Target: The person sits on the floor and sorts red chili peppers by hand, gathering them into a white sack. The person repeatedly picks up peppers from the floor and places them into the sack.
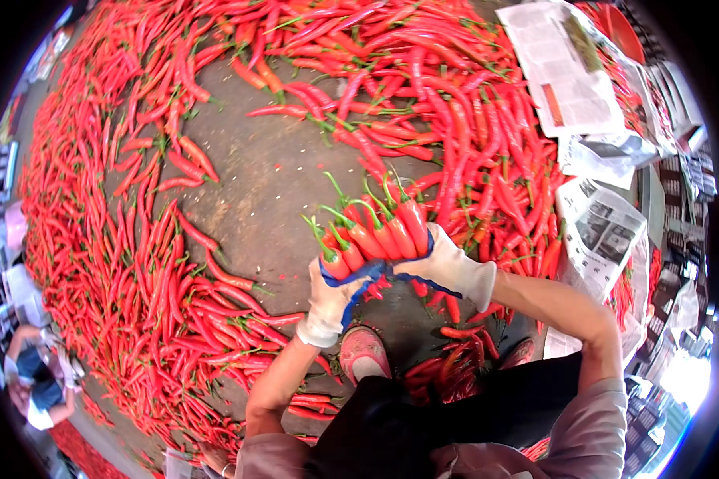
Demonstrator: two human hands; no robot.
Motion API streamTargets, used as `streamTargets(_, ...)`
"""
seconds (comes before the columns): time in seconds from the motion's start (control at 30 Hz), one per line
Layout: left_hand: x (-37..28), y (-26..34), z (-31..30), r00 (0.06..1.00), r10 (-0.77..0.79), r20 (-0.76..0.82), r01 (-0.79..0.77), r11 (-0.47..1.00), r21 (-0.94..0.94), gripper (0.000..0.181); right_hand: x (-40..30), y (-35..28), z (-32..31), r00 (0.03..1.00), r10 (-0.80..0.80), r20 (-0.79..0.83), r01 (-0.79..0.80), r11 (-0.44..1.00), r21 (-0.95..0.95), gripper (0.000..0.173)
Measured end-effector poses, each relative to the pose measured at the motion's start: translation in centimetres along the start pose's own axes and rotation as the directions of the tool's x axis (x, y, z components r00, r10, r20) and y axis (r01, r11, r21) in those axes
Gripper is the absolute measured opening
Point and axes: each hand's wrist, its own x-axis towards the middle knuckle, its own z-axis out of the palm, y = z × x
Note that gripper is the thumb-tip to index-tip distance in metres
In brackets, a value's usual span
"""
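A bunch of fresh red chili peppers (371,233) is held between my two hands, side by side, with the green stems pointing away from me. My left hand (334,296), in a white knit glove with a blue coated palm, grips the bunch at its left. At the right side of the same bunch is my right hand (449,263), in a matching glove, closed around it. The two gloves meet below the peppers, and red tips show beneath them. Large heaps of red chili peppers (473,132) curve around in front and at both sides.
Newspaper sheets (563,72) and a newspaper-lined bag (605,239) of chilies stand at the right. More chilies (455,365) lie between my shoes (364,353). Another person (39,377) is at the far left. A co-worker's hand (215,460) reaches in at the bottom left.
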Motion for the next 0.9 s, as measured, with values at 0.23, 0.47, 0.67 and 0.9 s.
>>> streamTargets(0.23, -1.5, -0.1, 9.5, 0.935, -0.240, 0.262, 0.249, 0.968, 0.000, 0.032, -11.7, -1.6, -6.5, 0.969, 0.202, -0.141, -0.167, 0.960, 0.226, 0.042)
streamTargets(0.47, -2.1, 2.5, 18.3, 0.816, -0.483, 0.317, 0.378, 0.862, 0.339, 0.043, -20.8, 3.5, -11.4, 0.953, 0.122, -0.277, -0.013, 0.931, 0.365, 0.057)
streamTargets(0.67, -4.2, 3.4, 33.2, 0.710, -0.504, 0.492, 0.091, 0.758, 0.645, 0.036, -27.8, 10.8, -15.1, 0.861, -0.172, -0.478, 0.440, 0.722, 0.534, 0.041)
streamTargets(0.9, -6.2, -1.0, 43.3, 0.612, -0.630, 0.478, 0.372, 0.762, 0.529, 0.035, -40.7, 20.6, -20.5, 0.738, -0.064, -0.672, 0.556, 0.623, 0.550, 0.076)
